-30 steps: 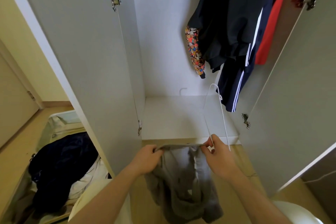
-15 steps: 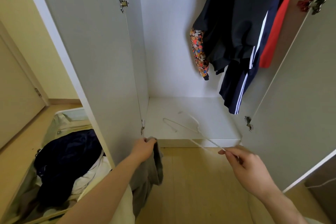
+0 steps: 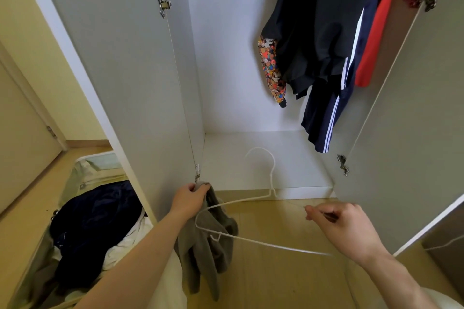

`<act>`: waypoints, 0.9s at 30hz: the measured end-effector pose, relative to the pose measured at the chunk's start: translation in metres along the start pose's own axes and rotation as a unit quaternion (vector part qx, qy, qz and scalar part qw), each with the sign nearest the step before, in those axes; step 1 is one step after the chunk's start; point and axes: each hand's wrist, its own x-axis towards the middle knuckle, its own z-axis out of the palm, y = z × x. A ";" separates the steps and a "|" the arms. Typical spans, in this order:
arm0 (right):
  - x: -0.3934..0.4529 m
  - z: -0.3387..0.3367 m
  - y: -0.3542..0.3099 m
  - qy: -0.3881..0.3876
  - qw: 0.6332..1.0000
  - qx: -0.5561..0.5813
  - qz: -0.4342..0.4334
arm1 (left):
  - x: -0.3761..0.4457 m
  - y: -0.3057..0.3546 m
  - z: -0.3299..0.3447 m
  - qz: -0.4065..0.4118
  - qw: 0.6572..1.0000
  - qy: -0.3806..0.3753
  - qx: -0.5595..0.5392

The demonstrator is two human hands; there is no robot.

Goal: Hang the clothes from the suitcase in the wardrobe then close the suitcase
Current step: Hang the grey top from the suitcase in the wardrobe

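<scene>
Two hands work before the open wardrobe (image 3: 251,83): the left hand (image 3: 187,199) grips a grey garment (image 3: 211,246), fingers curled around its top edge. The right hand (image 3: 344,226) pinches a white wire hanger (image 3: 251,202) by one end. The open suitcase (image 3: 82,175) lies lower left with dark and white clothes (image 3: 95,228) inside.

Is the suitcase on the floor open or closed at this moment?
Open. The suitcase has its lid up, and dark and white clothes lie exposed inside it, left of the wardrobe door.

Head view, down into wardrobe (image 3: 238,83)
</scene>
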 end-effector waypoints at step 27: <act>0.013 0.077 -0.005 -0.041 0.984 0.143 0.093 | -0.043 0.002 0.017 0.261 0.949 -0.178 -0.025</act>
